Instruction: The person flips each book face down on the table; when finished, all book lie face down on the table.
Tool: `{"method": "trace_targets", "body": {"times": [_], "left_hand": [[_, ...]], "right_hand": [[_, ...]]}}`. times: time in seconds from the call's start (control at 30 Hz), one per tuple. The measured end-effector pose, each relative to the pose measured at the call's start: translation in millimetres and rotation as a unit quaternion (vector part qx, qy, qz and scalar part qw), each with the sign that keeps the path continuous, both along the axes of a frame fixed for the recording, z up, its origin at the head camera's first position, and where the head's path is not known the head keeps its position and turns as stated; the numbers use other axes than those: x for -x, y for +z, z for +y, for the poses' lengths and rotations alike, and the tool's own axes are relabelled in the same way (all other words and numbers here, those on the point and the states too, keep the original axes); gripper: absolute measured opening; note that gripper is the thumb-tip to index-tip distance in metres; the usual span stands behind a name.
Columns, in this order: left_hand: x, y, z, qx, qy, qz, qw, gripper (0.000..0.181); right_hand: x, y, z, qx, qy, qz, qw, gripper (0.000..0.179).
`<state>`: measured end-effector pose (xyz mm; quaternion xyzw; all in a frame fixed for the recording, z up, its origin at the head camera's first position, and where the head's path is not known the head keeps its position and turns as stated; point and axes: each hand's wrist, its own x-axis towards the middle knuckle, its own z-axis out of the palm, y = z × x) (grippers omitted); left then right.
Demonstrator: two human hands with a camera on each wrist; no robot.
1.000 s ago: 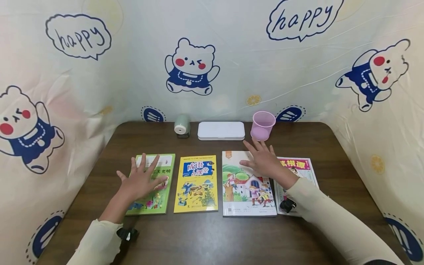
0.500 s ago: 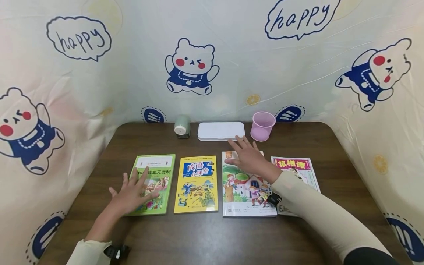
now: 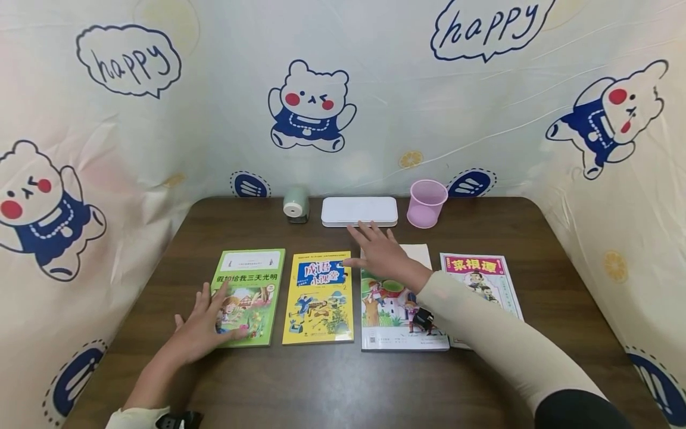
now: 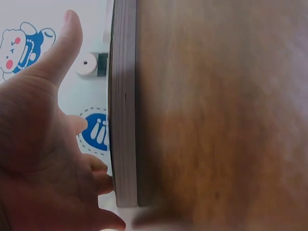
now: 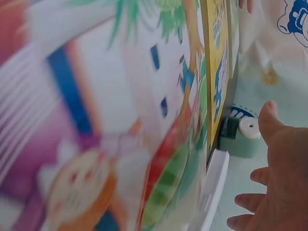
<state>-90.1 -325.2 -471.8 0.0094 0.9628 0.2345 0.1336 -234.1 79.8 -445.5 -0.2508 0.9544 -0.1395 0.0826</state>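
My left hand point(image 3: 198, 333) is at the lower left of the green book point(image 3: 250, 274), fingers spread. In the left wrist view, that hand point(image 4: 33, 134) is beside the book's page edge point(image 4: 125, 120); whether a fingertip touches it I cannot tell. My right hand point(image 3: 384, 257), fingers extended, is over the upper part of the white picture book point(image 3: 386, 341), its fingertips near the white case point(image 3: 359, 211). The right wrist view shows this hand point(image 5: 284, 178) apart from the picture-book cover point(image 5: 110, 96). Neither hand holds anything.
Between the hands lies a yellow book point(image 3: 318, 310). A pink-titled book point(image 3: 477, 274) lies at the right, partly behind my right sleeve point(image 3: 498, 333). A green pencil sharpener point(image 3: 296, 205) and a pink cup point(image 3: 426, 205) stand at the back of the brown table point(image 3: 332, 387).
My left hand has drawn back and left, uncovering more of the green book's cover. My right hand has moved left from near the pink-titled book, across the picture book.
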Motion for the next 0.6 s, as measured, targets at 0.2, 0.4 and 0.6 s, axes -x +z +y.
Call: {"method": "trace_targets", "body": {"times": [0.2,0.4,0.6], "left_hand": [[-4.5,-3.1,-10.0,-0.035,0.006,-0.008,0.9993,0.133],[-4.0,-6.4,-18.9,-0.065,-0.001,-0.013,0.9978,0.145],[-3.3,-7.9,-26.3,-0.094,-0.012,-0.018,0.9954,0.149]], "right_hand": [[3.5,-2.5,-19.2,-0.004,0.012,-0.011,0.9999,0.09],[9.7,-7.7,-37.5,-0.016,0.018,-0.024,0.9994,0.089],[13.8,-9.1,-54.5,-0.004,0.037,-0.047,0.9982,0.09]]}}
